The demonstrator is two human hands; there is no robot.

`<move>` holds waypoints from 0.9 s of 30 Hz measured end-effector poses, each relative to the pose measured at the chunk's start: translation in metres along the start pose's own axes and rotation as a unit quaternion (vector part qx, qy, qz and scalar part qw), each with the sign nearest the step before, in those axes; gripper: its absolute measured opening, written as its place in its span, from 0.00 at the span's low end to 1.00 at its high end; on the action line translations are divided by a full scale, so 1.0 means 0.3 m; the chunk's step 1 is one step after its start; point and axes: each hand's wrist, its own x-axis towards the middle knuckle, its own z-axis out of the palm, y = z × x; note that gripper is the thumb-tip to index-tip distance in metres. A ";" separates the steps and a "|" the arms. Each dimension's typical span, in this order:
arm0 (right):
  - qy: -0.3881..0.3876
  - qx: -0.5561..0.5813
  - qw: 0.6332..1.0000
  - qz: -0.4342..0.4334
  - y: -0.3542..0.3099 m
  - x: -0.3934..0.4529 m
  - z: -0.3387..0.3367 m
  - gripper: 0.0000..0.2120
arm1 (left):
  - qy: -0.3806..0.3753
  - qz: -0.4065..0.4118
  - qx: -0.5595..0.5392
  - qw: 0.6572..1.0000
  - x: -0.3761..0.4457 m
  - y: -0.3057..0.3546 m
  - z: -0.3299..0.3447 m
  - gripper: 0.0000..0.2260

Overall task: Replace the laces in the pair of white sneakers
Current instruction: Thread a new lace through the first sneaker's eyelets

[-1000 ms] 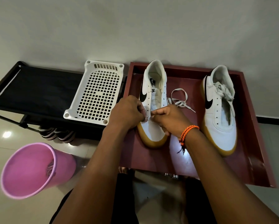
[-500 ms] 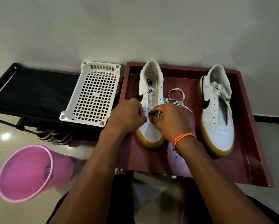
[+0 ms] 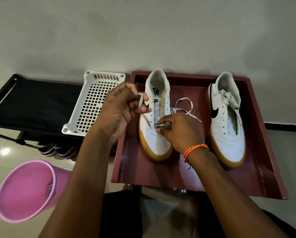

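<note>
Two white sneakers with gum soles stand in a dark red tray (image 3: 125, 162). The left sneaker (image 3: 156, 140) has open eyelets and a white lace (image 3: 184, 109) running through its lowest holes. My left hand (image 3: 125, 107) pinches one end of that lace, lifted up and left of the shoe. My right hand (image 3: 176, 131) pinches the other part of the lace at the lower eyelets, and the rest loops on the tray behind it. The right sneaker (image 3: 227, 127) stands apart, its lace bunched near the top.
A white plastic basket (image 3: 94, 103) lies on a black shelf (image 3: 32, 102) left of the tray. A pink bucket (image 3: 27, 189) sits on the floor at the lower left, with striped sandals (image 3: 58, 149) under the shelf. A grey wall rises behind.
My left hand has risen up and to the left from the shoe's toe area, pulling a length of lace out. My right hand stays at the lower eyelets.
</note>
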 end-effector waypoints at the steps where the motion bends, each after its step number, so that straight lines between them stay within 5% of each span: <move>1: -0.001 0.001 1.000 -0.006 0.003 -0.002 0.001 0.07 | 0.019 -0.010 0.073 0.997 0.007 -0.017 -0.009 0.06; 3: -0.005 0.006 1.000 -0.013 0.007 -0.002 0.003 0.08 | 0.048 -0.025 0.316 0.947 0.018 -0.067 -0.023 0.04; 5: -0.003 0.003 1.000 -0.016 0.013 -0.001 0.003 0.10 | 0.015 -0.030 0.539 0.842 0.027 -0.125 -0.035 0.11; 8: -0.006 -0.004 1.000 -0.025 0.016 0.000 0.002 0.10 | -0.030 -0.049 0.644 0.763 0.029 -0.165 -0.032 0.14; 12: -0.011 0.001 1.000 -0.020 0.015 -0.004 -0.009 0.11 | -0.057 -0.025 0.590 0.805 0.035 -0.146 -0.037 0.09; 18: -0.013 0.006 1.000 -0.003 0.009 -0.009 -0.014 0.10 | -0.024 -0.086 0.190 0.978 -0.005 -0.044 -0.002 0.08; 23: -0.015 0.006 1.000 0.002 0.005 -0.012 -0.016 0.09 | -0.045 -0.063 -0.037 0.996 -0.012 -0.012 0.016 0.05; 27: -0.015 0.025 1.000 -0.003 0.011 -0.014 -0.016 0.10 | -0.078 -0.057 -0.260 0.961 -0.010 0.027 -0.013 0.09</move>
